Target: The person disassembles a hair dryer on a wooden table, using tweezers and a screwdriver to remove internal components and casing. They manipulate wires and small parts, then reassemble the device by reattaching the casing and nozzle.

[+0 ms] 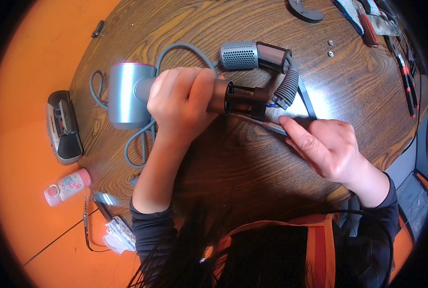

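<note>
My left hand (180, 98) is wrapped round the handle of a silver hair dryer (127, 96) with a pink rim. The handle's opened end (245, 96) points right, with blue wires running from it to a ribbed grey sleeve (287, 86). Beyond lies a perforated cylinder (238, 55) joined to a dark housing. My right hand (326, 149) is closed round a slim grey tool (274, 127), index finger extended along it, its far part reaching under the handle. A dark strip (307, 101) slants up behind that hand; I cannot tell whether it joins the tool.
A grey cord (180, 44) loops behind the dryer. Two small metal parts (330, 48), red-handled tools (406, 81) and a dark curved piece (302, 12) lie on the wooden table (214, 168). A grey device (62, 125) and a pink bottle (67, 187) are at left.
</note>
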Tool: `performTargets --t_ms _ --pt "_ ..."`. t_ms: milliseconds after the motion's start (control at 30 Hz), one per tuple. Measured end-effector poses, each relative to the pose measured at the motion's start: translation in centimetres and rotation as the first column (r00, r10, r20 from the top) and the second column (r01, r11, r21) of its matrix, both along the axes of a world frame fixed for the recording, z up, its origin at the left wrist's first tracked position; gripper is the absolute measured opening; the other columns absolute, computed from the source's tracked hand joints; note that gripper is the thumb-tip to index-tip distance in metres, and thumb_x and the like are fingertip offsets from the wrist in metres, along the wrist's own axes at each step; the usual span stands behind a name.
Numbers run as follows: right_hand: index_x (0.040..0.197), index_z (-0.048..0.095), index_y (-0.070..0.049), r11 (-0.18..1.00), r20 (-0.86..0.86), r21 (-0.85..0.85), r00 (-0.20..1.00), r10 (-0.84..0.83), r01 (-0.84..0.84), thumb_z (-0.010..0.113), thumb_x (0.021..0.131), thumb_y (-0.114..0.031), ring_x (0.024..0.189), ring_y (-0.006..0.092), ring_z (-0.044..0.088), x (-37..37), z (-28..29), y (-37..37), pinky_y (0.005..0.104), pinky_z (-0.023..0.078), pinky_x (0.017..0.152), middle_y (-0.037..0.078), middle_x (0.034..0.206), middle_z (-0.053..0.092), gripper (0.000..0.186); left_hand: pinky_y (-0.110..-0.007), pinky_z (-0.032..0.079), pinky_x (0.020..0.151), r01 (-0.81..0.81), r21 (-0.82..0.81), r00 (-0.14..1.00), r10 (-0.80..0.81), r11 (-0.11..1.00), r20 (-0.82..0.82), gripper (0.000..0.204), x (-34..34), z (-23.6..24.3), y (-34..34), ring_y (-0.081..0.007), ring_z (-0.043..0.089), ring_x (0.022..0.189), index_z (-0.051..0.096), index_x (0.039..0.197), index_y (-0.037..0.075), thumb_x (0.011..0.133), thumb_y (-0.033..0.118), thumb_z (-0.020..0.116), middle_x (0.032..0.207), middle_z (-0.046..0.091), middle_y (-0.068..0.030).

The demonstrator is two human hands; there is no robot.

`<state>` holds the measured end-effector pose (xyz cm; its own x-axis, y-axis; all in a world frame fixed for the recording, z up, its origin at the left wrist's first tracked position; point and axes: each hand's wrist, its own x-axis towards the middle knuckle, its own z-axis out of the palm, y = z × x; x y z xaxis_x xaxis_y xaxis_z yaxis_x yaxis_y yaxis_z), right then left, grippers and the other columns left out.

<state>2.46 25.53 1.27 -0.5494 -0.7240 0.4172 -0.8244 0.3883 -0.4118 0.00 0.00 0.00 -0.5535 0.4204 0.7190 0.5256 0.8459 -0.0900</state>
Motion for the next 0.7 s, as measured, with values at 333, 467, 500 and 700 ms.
performTargets --t_ms 333,467,500,700 --pt "0.101 0.061 0.002 0.904 0.908 -0.281 0.395 0.141 0.323 0.057 0.081 -0.003 0.057 0.0126 0.049 -0.6 1.6 -0.2 0.0247 0.039 0.055 0.007 0.067 0.056 0.021 -0.032 0.044 0.053 -0.014 0.060 0.999 0.016 0.998 -0.034 0.018 -0.4 0.3 0.5 -0.0247 0.054 0.056 0.056 0.068 0.008 0.062 0.013 0.071 0.063 0.056 -0.0064" --pt "0.097 0.064 -0.002 0.915 0.716 -0.303 0.697 0.035 0.265 0.061 0.075 0.000 0.062 0.0125 0.050 -0.4 1.1 -0.6 0.0239 0.039 0.057 0.005 0.069 0.055 0.022 -0.032 0.044 0.052 -0.011 0.068 0.999 0.014 0.998 -0.050 0.017 -0.6 0.2 0.5 -0.0248 0.054 0.056 0.056 0.068 0.008 0.062 0.013 0.071 0.062 0.055 -0.0062" --pt "0.096 0.065 -0.002 0.917 0.638 -0.319 0.769 0.023 0.237 0.063 0.074 0.001 0.063 0.0125 0.050 -0.5 1.0 -0.7 0.0239 0.039 0.058 0.005 0.070 0.055 0.023 -0.032 0.044 0.052 -0.014 0.059 0.999 0.017 0.998 -0.046 0.017 -0.6 0.2 0.5 -0.0248 0.054 0.056 0.055 0.068 0.008 0.062 0.013 0.071 0.062 0.055 -0.0062" --pt "0.094 0.062 -0.001 0.910 0.729 -0.263 0.684 -0.030 0.320 0.062 0.078 -0.004 0.056 0.0115 0.052 -0.3 1.4 -1.1 0.0235 0.040 0.051 0.004 0.065 0.057 0.017 -0.032 0.043 0.052 -0.011 0.059 0.999 0.014 0.998 -0.039 0.017 -0.5 0.2 0.5 -0.0247 0.054 0.055 0.055 0.068 0.008 0.061 0.012 0.070 0.062 0.055 -0.0061"
